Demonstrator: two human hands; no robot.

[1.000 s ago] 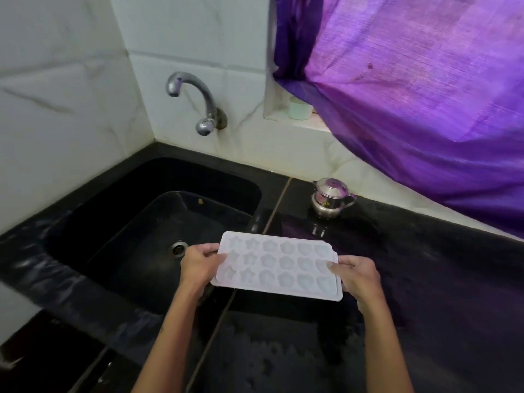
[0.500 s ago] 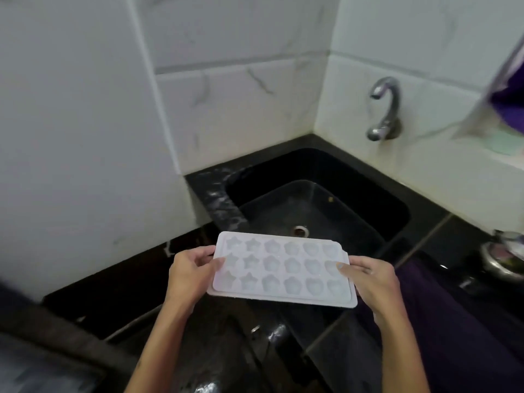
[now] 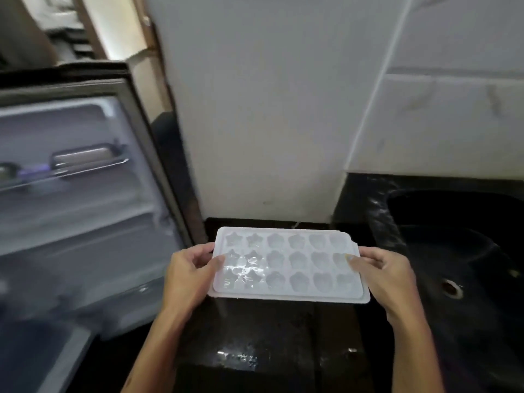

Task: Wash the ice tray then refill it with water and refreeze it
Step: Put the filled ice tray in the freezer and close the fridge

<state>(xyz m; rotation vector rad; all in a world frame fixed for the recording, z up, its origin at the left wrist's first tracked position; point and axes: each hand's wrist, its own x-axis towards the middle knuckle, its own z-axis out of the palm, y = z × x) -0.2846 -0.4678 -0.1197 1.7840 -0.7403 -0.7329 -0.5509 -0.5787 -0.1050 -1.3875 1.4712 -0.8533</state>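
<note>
The white plastic ice tray is held level between the two hands, above the black counter, with the open freezer compartment off to the left of the left hand and the black sink to the right of the right hand. Glints in the star-shaped cells nearest the left hand suggest water in them. Filled, it is probably light but sloshy: thin plastic that may flex, wet and slippery at the rim, so the short ends are the place to grip, keeping it flat. The left hand is closed on the left end, thumb over the rim. The right hand is closed on the right end likewise, fingers underneath.
</note>
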